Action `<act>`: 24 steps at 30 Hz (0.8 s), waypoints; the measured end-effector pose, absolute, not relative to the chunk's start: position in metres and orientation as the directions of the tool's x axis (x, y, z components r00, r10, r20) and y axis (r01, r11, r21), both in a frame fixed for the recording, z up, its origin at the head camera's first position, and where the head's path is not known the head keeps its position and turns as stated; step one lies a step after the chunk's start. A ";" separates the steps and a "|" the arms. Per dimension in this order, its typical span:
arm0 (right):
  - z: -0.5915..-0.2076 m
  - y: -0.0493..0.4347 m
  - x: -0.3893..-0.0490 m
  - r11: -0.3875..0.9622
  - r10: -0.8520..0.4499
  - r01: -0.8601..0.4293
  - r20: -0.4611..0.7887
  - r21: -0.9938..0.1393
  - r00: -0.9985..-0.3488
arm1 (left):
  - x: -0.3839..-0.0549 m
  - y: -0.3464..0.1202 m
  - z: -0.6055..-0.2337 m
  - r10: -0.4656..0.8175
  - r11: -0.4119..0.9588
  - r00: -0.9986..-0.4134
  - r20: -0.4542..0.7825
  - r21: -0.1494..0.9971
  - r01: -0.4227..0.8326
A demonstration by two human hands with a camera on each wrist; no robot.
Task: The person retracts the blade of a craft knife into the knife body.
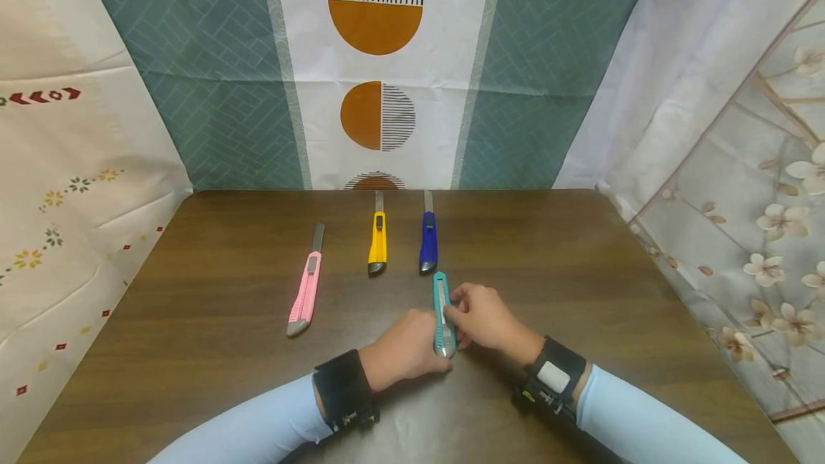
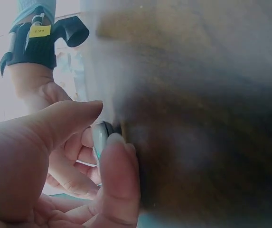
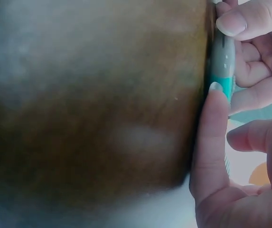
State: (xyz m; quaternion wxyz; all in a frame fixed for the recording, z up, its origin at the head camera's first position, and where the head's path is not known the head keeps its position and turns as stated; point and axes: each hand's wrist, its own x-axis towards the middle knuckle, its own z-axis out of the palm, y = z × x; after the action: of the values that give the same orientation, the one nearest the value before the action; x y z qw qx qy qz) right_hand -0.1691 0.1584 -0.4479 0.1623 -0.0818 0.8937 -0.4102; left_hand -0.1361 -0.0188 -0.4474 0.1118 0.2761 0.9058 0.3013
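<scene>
A teal utility knife lies on the table between both hands, with no blade jutting from its far end. My left hand holds its near grey end from the left, fingers curled and thumb at the tip. From the right, my right hand grips its side, the thumb reaching over the handle. In the right wrist view my right index finger touches the teal body, and the left thumb is by the grey end cap. The left wrist view shows that end between the left thumb and fingers.
Farther back lie a yellow utility knife and a blue utility knife, blades out and pointing away. A pink utility knife with its blade out lies to the left. Patterned cloths hang around the brown wooden table.
</scene>
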 end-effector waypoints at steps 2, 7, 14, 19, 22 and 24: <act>-0.447 0.159 -0.171 0.654 -0.282 -0.011 -0.230 -0.757 -0.931 | -0.137 -0.019 -0.447 0.569 0.649 -0.820 -0.057 0.644 0.406; -0.443 0.162 -0.185 0.707 -0.290 -0.055 -0.217 -0.705 -0.932 | -0.152 -0.029 -0.444 0.523 0.608 -0.832 -0.184 0.765 0.212; -0.421 0.150 -0.236 0.802 -0.220 -0.073 -0.180 -0.592 -0.959 | -0.192 -0.058 -0.437 0.391 0.635 -0.905 -0.165 0.760 0.136; -0.420 0.132 -0.285 0.815 -0.197 -0.096 -0.117 -0.572 -0.973 | -0.207 -0.061 -0.434 0.310 0.651 -0.941 -0.138 0.752 0.104; -0.425 0.124 -0.310 0.843 -0.116 -0.050 -0.090 -0.536 -0.989 | -0.210 -0.056 -0.433 0.308 0.695 -0.947 -0.095 0.702 0.156; -0.430 0.122 -0.322 0.852 -0.034 0.018 -0.089 -0.523 -0.995 | -0.211 -0.052 -0.431 0.313 0.729 -0.947 -0.067 0.657 0.194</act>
State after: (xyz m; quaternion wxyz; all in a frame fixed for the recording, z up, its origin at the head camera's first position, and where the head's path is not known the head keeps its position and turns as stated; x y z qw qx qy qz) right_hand -0.3222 0.1216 -0.4296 0.0477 -0.0042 0.9612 -0.2716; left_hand -0.2108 -0.0516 -0.4308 0.0870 0.1371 0.9257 0.3418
